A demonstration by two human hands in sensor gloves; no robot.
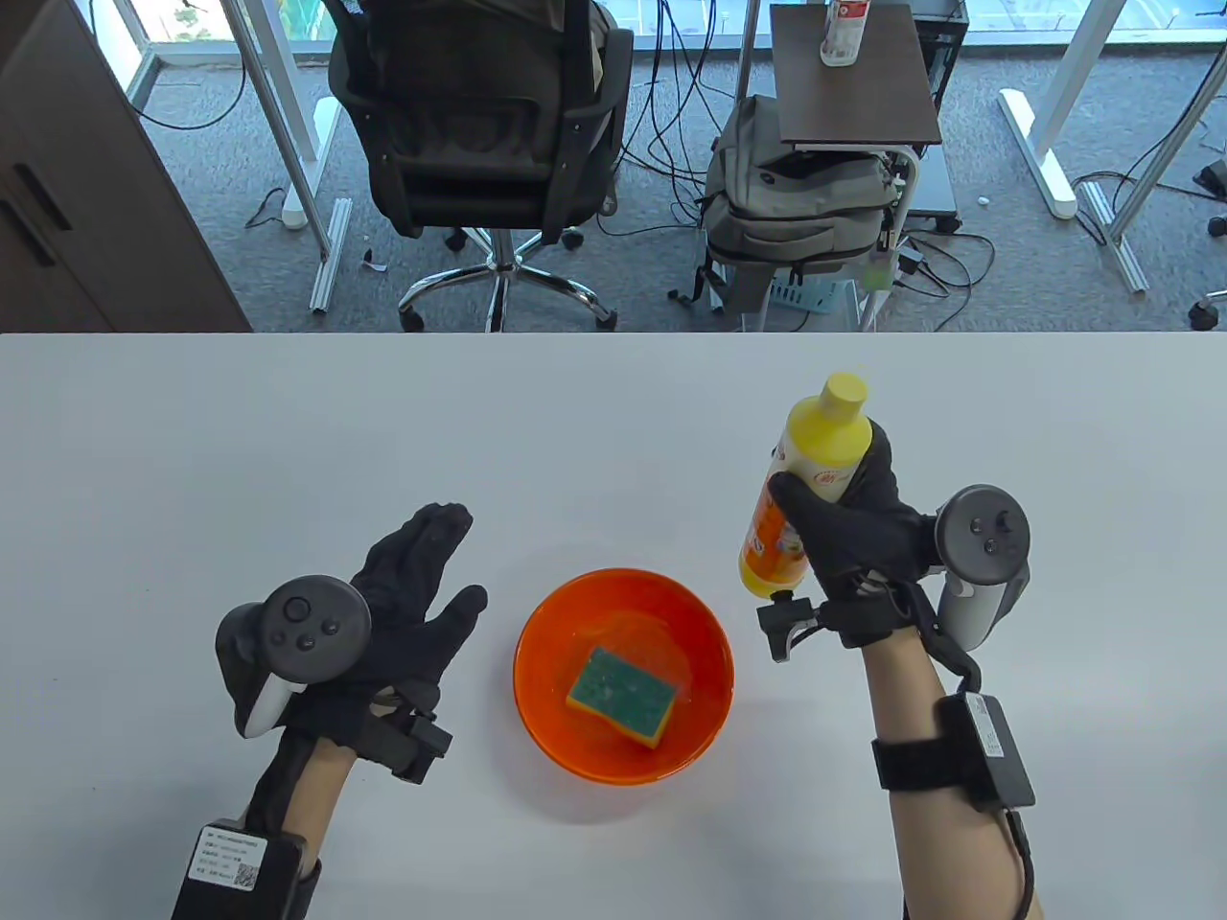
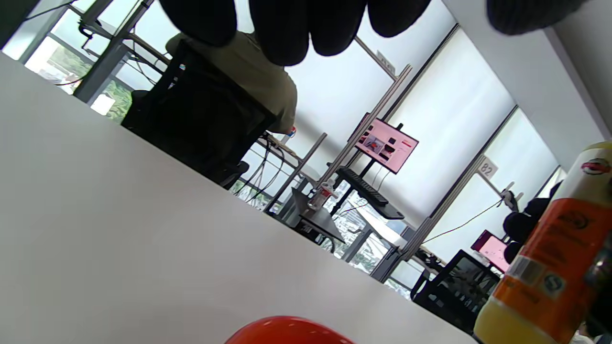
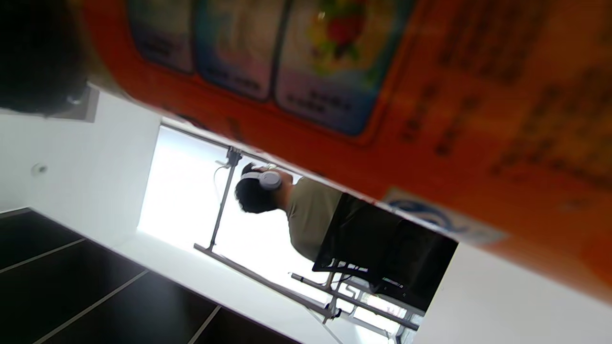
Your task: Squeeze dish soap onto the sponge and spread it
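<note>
A yellow dish soap bottle (image 1: 810, 479) with an orange label and a yellow cap is gripped by my right hand (image 1: 844, 527) and held upright, cap up, right of the bowl. The bottle also shows at the right edge of the left wrist view (image 2: 550, 258), and its label fills the right wrist view (image 3: 382, 95). A green and yellow sponge (image 1: 621, 696) lies in an orange bowl (image 1: 546, 652) on the white table. My left hand (image 1: 412, 594) is open and empty, fingers spread, left of the bowl; its fingertips (image 2: 287, 28) hang at the top of the left wrist view.
The white table (image 1: 192, 460) runs to a far edge, with an office chair (image 1: 479, 144), a backpack (image 1: 796, 201) and a small side table beyond it. The bowl's rim (image 2: 287, 329) shows at the bottom of the left wrist view.
</note>
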